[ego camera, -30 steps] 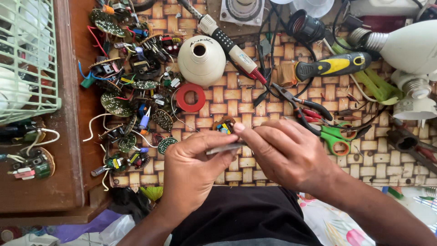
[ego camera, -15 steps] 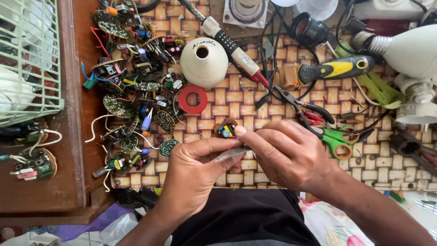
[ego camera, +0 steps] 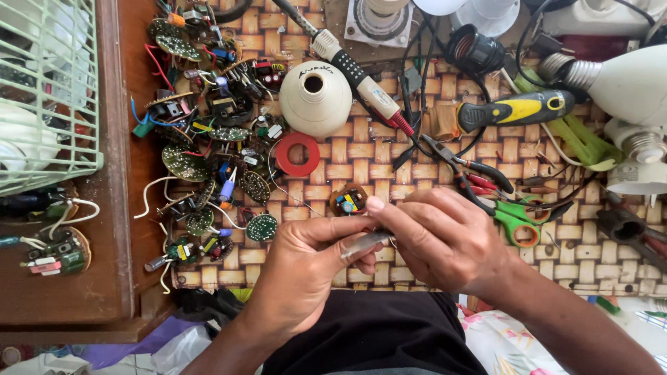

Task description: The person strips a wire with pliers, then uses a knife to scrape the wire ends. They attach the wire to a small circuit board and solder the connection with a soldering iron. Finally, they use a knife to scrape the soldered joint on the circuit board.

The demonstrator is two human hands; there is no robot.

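Both hands meet low over our woven desk: left hand and right hand pinch a thin silvery metal piece between fingertips, close to our lap for control, small round circuit board parked just beyond.

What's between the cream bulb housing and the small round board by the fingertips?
Head view: a red ring lies on the woven mat between the cream bulb housing and the small round board.

Head view, steeply down, close over woven mat
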